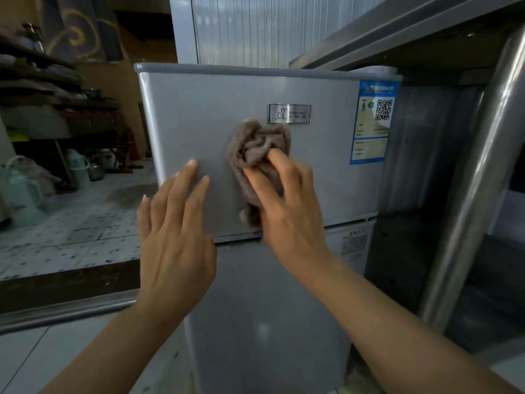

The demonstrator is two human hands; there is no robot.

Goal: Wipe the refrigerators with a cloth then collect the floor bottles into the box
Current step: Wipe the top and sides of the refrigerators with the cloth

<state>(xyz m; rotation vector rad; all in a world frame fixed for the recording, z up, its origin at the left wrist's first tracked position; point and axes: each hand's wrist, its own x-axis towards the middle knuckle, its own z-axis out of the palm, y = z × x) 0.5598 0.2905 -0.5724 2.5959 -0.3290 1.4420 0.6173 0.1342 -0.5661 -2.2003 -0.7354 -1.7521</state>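
Note:
A small grey two-door refrigerator fills the middle of the head view. Its upper door carries a metal badge and a blue energy label. My right hand grips a bunched brown cloth and holds it against the upper door, just below the badge. To the left of the cloth, my left hand rests on the same door with its fingers straight and spread. The lower door shows between my forearms. No floor bottles or box can be made out clearly.
A steel table leg and steel shelf edge stand close on the right. Dark shelves with clutter and plastic jugs line the far left. A raised tiled floor with a metal threshold lies left of the fridge.

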